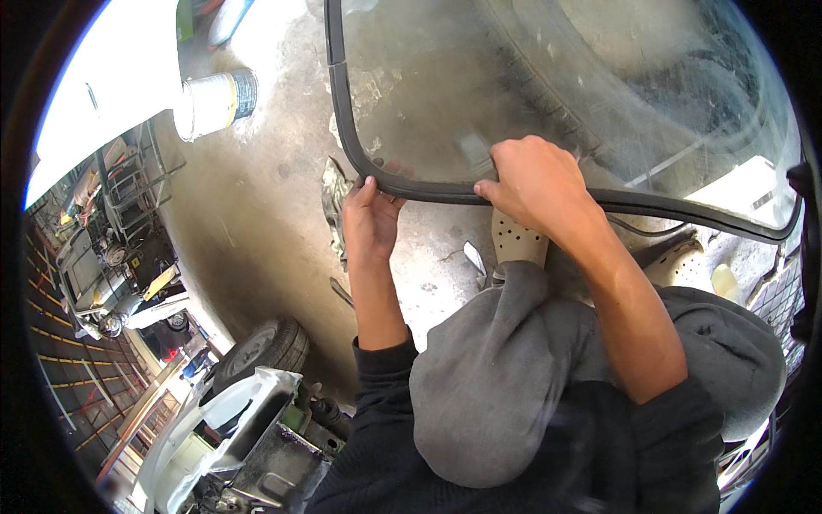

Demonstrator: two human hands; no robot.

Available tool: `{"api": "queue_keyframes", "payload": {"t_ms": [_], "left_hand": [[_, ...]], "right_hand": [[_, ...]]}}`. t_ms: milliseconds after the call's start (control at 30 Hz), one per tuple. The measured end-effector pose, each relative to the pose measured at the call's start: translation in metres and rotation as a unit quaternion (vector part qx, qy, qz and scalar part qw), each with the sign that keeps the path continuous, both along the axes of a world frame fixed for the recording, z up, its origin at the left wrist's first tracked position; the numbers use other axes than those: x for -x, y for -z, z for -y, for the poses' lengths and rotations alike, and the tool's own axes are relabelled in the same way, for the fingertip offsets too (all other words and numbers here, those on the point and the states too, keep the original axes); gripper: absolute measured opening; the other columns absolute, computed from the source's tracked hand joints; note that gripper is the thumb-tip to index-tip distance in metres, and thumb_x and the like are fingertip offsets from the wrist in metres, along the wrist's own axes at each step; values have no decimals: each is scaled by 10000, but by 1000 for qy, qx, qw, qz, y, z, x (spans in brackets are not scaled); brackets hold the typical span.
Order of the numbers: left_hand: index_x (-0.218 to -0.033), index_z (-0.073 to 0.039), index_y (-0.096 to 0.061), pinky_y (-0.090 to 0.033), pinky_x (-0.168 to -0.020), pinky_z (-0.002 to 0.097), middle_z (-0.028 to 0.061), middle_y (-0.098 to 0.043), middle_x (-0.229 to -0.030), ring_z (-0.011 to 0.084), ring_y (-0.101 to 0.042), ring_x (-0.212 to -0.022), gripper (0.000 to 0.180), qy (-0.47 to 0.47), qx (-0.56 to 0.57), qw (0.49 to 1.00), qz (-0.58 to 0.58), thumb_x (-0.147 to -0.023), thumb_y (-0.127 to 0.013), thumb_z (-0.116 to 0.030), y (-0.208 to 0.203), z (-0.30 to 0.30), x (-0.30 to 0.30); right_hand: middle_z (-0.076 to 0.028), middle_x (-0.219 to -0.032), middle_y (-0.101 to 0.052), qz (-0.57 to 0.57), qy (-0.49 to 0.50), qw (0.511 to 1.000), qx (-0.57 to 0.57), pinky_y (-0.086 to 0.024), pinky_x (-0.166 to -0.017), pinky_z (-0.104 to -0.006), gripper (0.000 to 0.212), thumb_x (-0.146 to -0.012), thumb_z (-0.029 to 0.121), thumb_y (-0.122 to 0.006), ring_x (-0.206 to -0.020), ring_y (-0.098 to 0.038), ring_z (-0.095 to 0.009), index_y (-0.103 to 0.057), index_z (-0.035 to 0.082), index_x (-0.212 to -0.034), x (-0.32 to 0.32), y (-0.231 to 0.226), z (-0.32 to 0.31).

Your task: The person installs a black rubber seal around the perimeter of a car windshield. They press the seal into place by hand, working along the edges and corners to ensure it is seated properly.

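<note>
Black rubber is running round the near and left edges of a large glass pane (445,103), and both bare hands are working at this rubber seal (428,190). The left hand (372,224) is pinching it at the near left corner, its thumb pressing on the outside while its fingertips are showing dimly through the glass. That forearm is reaching almost straight away from the body. The right hand (539,176) is grasping the near edge farther right, knuckles arching over and thumb lying along the rubber; its other fingertips are hiding from view. The right forearm is slanting in toward the left.

The pane is lying just beyond the person's feet, stretching toward the far right. It is looking hazy and streaked, with rounded corners, and a thin dark strip (648,231) is bowing out from the seal on its near side, right of the right hand.

A crumpled patterned cloth (332,210) is lying just left of the left hand. Grey trousers (488,377) and a beige clog (516,240) are crowding the near side, partly blocking the floor (214,184). Farther left, a can (208,106) is catching bright light; nearer, a tyre (265,351) is standing beside vehicle parts (231,420).
</note>
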State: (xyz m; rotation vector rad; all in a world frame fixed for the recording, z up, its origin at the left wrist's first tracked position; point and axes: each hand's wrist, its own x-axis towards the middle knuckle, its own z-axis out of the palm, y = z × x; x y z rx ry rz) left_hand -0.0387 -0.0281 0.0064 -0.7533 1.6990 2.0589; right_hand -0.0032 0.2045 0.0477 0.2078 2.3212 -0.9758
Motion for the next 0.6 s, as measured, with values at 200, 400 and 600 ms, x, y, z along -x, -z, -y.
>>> {"api": "queue_keyframes", "payload": {"t_ms": [200, 400, 600], "left_hand": [[-1209, 46, -423, -473, -847, 443, 174, -568, -1082, 328, -586, -972, 306, -19, 41, 999, 9, -968, -347, -127, 1, 12, 38], [-1089, 5, -507, -445, -882, 439, 147, -595, -980, 281, -574, -924, 241, 27, 85, 996, -30, -970, -373, -157, 10, 9, 30], [-1288, -60, -418, -403, -922, 456, 127, -502, -1234, 283, -489, -1121, 620, 50, 58, 996, 39, -948, -330, -570, 24, 9, -14]], "right_hand": [[-215, -753, -642, -20, -5, 999, 33, -493, -703, -448, 321, -765, 294, -694, -789, -630, -385, -649, -23, -793, -2, 2, 1], [-201, -756, -634, -77, 43, 993, 80, -475, -689, -463, 269, -760, 242, -693, -780, -618, -385, -604, -4, -824, -33, 5, -17], [-168, -705, -612, -108, 155, 979, 74, -462, -637, -437, 207, -744, 207, -712, -717, -605, -363, -628, 33, -817, -72, -4, -49]]}}
